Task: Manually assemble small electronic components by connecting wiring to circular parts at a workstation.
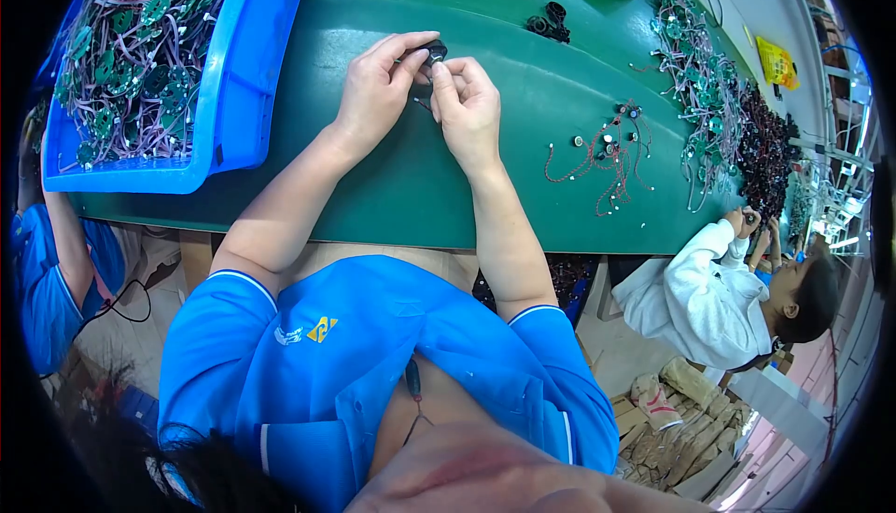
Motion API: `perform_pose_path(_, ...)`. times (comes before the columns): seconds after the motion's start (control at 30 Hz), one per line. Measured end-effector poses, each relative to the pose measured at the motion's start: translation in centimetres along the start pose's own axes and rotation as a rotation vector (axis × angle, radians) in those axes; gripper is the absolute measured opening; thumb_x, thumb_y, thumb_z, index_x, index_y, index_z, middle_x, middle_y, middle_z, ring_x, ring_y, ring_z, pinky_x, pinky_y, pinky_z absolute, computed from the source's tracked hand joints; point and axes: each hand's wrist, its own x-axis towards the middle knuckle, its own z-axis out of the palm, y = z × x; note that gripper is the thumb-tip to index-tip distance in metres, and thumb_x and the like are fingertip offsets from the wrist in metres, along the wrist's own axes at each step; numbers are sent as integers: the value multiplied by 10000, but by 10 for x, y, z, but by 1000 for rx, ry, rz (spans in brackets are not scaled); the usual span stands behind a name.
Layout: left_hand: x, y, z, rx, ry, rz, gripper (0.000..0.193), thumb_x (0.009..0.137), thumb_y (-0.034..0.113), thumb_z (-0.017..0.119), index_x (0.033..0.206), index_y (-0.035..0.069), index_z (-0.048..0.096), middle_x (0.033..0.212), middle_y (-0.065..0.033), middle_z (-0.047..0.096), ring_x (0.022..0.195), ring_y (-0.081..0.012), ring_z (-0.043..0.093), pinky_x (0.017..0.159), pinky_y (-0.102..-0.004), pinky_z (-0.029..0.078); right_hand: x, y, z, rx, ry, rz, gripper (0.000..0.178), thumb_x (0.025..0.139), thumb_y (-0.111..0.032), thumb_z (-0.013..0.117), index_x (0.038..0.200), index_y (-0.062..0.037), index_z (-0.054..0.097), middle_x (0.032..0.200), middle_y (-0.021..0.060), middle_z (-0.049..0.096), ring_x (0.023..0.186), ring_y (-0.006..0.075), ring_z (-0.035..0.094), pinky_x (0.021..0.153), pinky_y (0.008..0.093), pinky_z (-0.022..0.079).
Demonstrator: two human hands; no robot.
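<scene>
Above the green table, my left hand [381, 84] is closed, its thumb and fingers pinching a small black plastic part [436, 49]. My right hand [467, 107] meets it there, fingertips pressed together on a small part with a thin wire [423, 102] that hangs out below them. Most of that small part is hidden by my fingers, and I cannot tell whether it sits inside the black one. To the right lies a loose group of small round components with red and black twisted wires [611, 149]. Farther off are black plastic parts [551, 23] of a similar look.
A blue bin [247, 74] full of green circuit boards with wires [140, 65] stands at the left. More wired boards [695, 84] and dark parts [765, 149] are heaped at the right. A person in a white top [700, 289] works there; another in blue [56, 270] is at far left.
</scene>
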Motion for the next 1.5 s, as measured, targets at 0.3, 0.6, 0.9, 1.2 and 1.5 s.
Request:
perform_pose_path(0.3, -2, 3, 1, 29, 7, 47, 245, 873, -54, 556, 1089, 13, 649, 908, -73, 648, 654, -146, 606, 608, -238, 522, -3, 6, 6, -245, 107, -154, 98, 938, -76, 556, 851, -34, 571, 556, -30, 516, 471, 30, 377, 440, 182, 287)
perform_pose_path(0.6, -3, 2, 1, 190, -33, 222, 255, 869, -66, 549, 1080, 29, 655, 919, -65, 647, 718, -155, 609, 654, -235, 523, -5, 5, 11, -423, 200, -295, 131, 873, -20, 595, 756, -45, 542, 521, -34, 461, 445, 77, 352, 424, 247, 313)
perform_pose_path(0.9, 1, -2, -1, -233, -118, -125, 281, 893, -13, 577, 1172, 1, 600, 979, -79, 645, 788, -132, 587, 703, -223, 497, 0, 7, 4, -255, 108, -210, 87, 959, -83, 526, 898, -33, 563, 595, -26, 503, 500, 50, 381, 457, 211, 309)
perform_pose_path(1.2, 7, -8, -6, -295, -162, -162, 307, 887, 45, 619, 1189, 0, 587, 957, -77, 636, 763, -105, 568, 673, -199, 479, -2, 1, -3, -415, 20, -185, 140, 989, -142, 476, 978, -33, 564, 642, 8, 546, 552, 92, 451, 501, 252, 358)
perform_pose_path(1.5, 7, -2, -10, -174, -193, -263, 197, 870, 58, 633, 1061, 7, 645, 885, -64, 661, 742, -108, 594, 665, -207, 503, 0, -1, -10, -601, -16, -203, 147, 972, -173, 517, 963, -33, 561, 636, 37, 558, 532, 145, 474, 507, 295, 378)
